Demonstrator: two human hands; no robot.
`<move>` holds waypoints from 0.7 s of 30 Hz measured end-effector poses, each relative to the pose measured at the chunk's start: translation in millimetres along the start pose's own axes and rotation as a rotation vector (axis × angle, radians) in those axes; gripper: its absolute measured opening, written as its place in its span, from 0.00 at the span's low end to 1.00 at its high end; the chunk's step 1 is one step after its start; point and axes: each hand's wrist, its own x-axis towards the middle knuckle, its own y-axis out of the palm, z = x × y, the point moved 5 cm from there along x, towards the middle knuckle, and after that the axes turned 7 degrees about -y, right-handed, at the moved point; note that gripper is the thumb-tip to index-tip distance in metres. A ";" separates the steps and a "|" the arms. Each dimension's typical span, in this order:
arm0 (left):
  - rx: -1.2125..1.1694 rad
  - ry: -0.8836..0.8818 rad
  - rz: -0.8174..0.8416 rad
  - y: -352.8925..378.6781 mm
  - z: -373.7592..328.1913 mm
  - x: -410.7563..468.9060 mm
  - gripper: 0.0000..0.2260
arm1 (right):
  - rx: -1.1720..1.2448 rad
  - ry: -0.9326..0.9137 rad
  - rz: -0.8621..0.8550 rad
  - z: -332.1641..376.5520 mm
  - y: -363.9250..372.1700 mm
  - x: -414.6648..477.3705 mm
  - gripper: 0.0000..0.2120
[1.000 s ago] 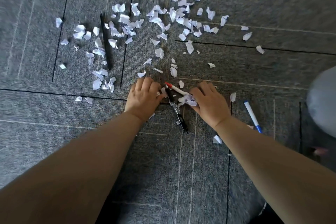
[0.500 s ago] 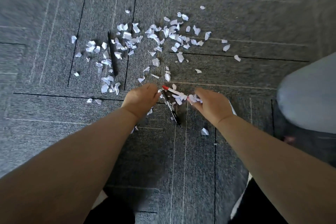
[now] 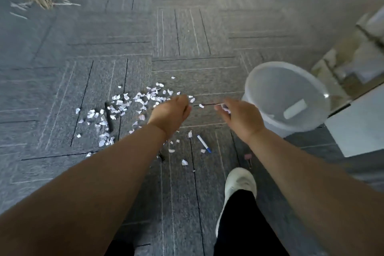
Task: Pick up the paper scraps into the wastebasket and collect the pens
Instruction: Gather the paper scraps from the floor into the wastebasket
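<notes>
While the right grip (image 3: pixel 241 117) pinches a few paper scraps (image 3: pixel 223 108) just beside the translucent wastebasket (image 3: pixel 270 89), the left grip (image 3: pixel 170 114) is curled, and whether it holds anything cannot be told. Loose scraps (image 3: pixel 124 103) lie scattered on the carpet floor (image 3: pixel 187 37) around a black pen (image 3: pixel 108 117). A blue-capped pen (image 3: pixel 204 144) lies between the forearms.

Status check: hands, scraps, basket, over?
Right hand grips paper scraps, short of wastebasket. Left hand curled, load unclear. Loose scraps, blue-tipped pen, black pen on carpet. Nothing blocking the basket.
</notes>
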 end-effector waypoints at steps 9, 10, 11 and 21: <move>-0.125 0.204 0.014 -15.9 -139.5 57.7 0.08 | -0.089 0.228 -0.144 -105.3 -100.1 -28.4 0.14; -0.080 0.243 0.001 -13.6 -152.9 66.5 0.09 | -0.090 0.243 -0.153 -115.9 -103.3 -26.7 0.14; -0.018 0.287 -0.006 -10.2 -165.8 75.1 0.10 | -0.091 0.255 -0.160 -126.3 -105.4 -24.7 0.14; -0.035 0.483 0.112 55.8 -242.4 154.7 0.13 | -0.067 0.459 -0.140 -226.9 -78.4 -15.1 0.12</move>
